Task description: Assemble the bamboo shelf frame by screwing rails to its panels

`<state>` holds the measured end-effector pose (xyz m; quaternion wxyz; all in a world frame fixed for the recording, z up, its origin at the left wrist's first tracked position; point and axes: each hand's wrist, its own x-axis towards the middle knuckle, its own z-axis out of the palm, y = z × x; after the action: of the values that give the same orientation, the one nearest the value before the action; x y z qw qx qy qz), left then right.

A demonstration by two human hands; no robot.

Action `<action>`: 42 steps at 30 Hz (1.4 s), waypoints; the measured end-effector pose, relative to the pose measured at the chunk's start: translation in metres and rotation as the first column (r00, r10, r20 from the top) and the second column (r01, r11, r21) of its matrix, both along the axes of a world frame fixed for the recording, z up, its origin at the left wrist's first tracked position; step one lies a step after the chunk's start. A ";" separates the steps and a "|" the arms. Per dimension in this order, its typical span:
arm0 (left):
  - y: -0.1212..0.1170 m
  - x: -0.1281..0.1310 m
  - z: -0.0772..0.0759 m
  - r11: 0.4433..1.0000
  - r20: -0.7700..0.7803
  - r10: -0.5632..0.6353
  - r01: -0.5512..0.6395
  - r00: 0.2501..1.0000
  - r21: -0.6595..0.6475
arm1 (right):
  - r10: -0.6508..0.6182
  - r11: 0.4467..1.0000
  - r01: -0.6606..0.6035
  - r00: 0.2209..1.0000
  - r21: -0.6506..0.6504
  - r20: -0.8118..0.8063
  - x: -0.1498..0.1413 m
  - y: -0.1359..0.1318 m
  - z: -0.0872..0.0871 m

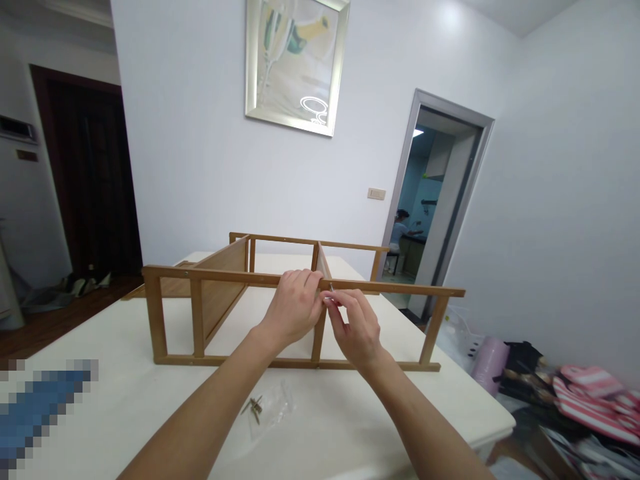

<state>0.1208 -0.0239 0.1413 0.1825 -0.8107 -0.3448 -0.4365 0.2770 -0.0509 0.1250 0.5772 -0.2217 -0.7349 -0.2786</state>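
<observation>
A wooden shelf frame lies on its side, with its ladder-like ends and cross panels showing. My left hand is closed around the near upper rail, close to where the middle upright meets it. Just right of it, my right hand pinches a small shiny metal piece, which looks like a hex key, against the rail at that joint. Its lower part is partly hidden by the fingers. Several brass-coloured screws lie in front of the frame next to a clear plastic bag.
The white table bears the frame; its right corner is near my right arm. A flat wooden panel lies behind at left. Pink-striped cloth and a purple roll are piled at right. A person sits beyond the doorway.
</observation>
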 end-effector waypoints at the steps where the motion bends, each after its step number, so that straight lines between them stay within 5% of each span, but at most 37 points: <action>1: -0.001 -0.001 0.000 1.000 -0.003 -0.015 0.015 1.000 -0.006 | 0.006 1.000 -0.006 1.000 0.001 -0.017 0.001 0.001 -0.001; 15: 0.001 -0.010 -0.001 0.995 -0.075 -0.101 0.101 0.992 -0.006 | 0.010 1.000 -0.011 1.000 -0.026 -0.028 0.010 0.008 -0.008; 42: 0.006 -0.005 -0.005 0.997 0.005 -0.073 0.073 0.997 0.007 | -0.021 1.000 0.020 0.999 -0.014 -0.051 0.004 0.008 -0.009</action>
<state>0.1157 -0.0180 0.1364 0.1683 -0.8209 -0.3138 -0.4464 0.2809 -0.0425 0.1159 0.5914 -0.2399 -0.7195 -0.2739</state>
